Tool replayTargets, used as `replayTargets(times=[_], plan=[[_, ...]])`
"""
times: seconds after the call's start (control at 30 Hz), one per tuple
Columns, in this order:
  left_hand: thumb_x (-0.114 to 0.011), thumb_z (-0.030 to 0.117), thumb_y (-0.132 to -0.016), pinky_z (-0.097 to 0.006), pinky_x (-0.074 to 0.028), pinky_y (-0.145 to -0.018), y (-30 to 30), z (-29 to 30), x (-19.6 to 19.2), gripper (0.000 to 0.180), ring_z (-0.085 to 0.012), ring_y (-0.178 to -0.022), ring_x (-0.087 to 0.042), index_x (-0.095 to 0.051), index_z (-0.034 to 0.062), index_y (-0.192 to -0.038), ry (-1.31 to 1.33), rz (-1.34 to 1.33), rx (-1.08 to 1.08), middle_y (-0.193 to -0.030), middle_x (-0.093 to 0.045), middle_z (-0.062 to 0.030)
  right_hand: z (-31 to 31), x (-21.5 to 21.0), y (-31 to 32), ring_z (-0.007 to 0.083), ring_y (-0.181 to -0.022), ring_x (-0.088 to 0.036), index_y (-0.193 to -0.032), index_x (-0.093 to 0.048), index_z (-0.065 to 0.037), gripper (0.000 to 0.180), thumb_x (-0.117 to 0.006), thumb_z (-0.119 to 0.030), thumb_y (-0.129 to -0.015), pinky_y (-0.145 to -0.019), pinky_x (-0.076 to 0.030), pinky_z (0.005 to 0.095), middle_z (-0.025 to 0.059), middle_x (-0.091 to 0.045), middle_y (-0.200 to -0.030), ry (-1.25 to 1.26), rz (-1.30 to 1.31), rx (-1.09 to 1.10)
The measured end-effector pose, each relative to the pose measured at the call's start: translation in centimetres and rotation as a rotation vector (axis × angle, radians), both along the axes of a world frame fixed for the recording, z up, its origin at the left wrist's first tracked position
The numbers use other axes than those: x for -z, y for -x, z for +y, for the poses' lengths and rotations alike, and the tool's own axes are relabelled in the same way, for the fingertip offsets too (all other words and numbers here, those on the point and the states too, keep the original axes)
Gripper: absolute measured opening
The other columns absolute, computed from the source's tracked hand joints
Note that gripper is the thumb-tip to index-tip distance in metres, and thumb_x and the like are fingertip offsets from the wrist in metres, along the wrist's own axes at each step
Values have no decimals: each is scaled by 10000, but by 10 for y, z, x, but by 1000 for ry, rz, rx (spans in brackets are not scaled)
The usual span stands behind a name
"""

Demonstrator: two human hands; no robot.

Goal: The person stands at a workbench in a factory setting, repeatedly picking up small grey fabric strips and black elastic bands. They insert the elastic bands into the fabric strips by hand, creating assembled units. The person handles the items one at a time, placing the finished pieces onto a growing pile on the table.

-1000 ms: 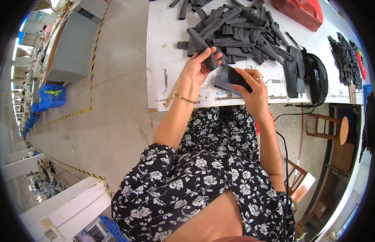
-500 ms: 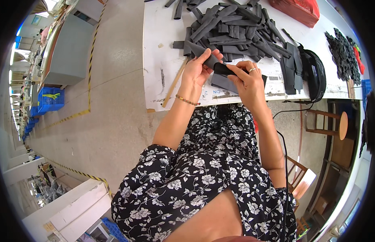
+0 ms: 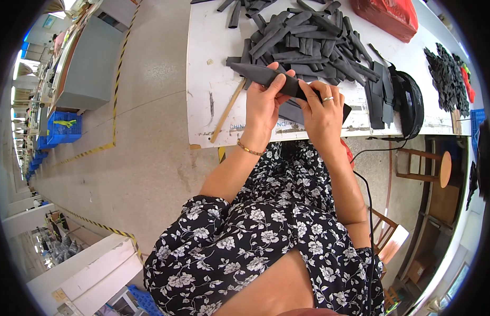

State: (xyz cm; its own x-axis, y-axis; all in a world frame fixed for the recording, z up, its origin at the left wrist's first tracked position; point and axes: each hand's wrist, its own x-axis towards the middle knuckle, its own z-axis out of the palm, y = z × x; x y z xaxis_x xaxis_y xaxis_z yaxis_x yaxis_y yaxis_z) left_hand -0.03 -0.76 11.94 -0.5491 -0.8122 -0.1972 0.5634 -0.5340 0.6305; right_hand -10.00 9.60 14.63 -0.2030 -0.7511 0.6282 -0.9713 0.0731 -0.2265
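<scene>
A dark grey fabric strip [image 3: 254, 73] stretches between my two hands above the front of the white table [image 3: 202, 68]. My left hand [image 3: 264, 101] is closed on its middle, thumb on top, and one end sticks out to the left. My right hand [image 3: 323, 113] pinches the strip farther right, with a ring on one finger. Flat dark grey pieces [image 3: 291, 112] lie on the table beneath my hands, partly covered by them. Just beyond is a large heap of rolled or folded dark grey strips [image 3: 303, 45].
A thin wooden stick [image 3: 226, 111] lies left of my hands. To the right are flat dark strips [image 3: 379, 100] and a black mesh-like item [image 3: 410, 102]. A red plastic bag [image 3: 387, 18] and another dark heap [image 3: 446, 76] sit farther off. A wooden stool [image 3: 442, 169] stands at the right.
The strip has swung out straighter, its free end now pointing left above my left hand. My left thumb has moved onto it, and my right hand has shifted slightly down.
</scene>
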Motion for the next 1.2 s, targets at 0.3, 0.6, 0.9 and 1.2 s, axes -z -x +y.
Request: replayTargets(times=[0.3,0.6,0.9,1.2], plan=[[-537,237,-999,-455,-480,-991,1,5,-10,281,-317,-1131,-610,-556,32,-1191,242,191,83,-1002,-690,-146,4,1,-24,337,-982,-529,-1331,-501,-67,641,-756,-57,-743,-848,-427,456,146,-537,-1158,41,-208,-115],[-539,282,-997,-433,-454,-1010,12,24,7,272,-289,-1123,-603,-599,26,-1066,175,200,25,-939,-682,-130,7,16,-11,379,-1018,-545,-1169,-500,-26,497,-738,10,-735,-862,-462,458,172,-544,-1195,8,-287,-224],[-531,282,-999,-416,-491,-976,9,21,2,289,-326,-1175,-580,-581,9,-1078,240,172,-65,-956,-691,-141,15,10,-4,376,-914,-614,-999,-586,-13,228,-705,18,-808,-758,-507,427,178,-593,-1101,-40,-330,-234],[-510,297,-1010,-404,-473,-989,8,16,0,275,-301,-1199,-564,-581,42,-1085,8,315,-49,-973,-687,-132,23,14,-1,356,-848,-655,-899,-604,-6,117,-697,-6,-828,-697,-532,412,164,-655,-1025,22,-392,-195]])
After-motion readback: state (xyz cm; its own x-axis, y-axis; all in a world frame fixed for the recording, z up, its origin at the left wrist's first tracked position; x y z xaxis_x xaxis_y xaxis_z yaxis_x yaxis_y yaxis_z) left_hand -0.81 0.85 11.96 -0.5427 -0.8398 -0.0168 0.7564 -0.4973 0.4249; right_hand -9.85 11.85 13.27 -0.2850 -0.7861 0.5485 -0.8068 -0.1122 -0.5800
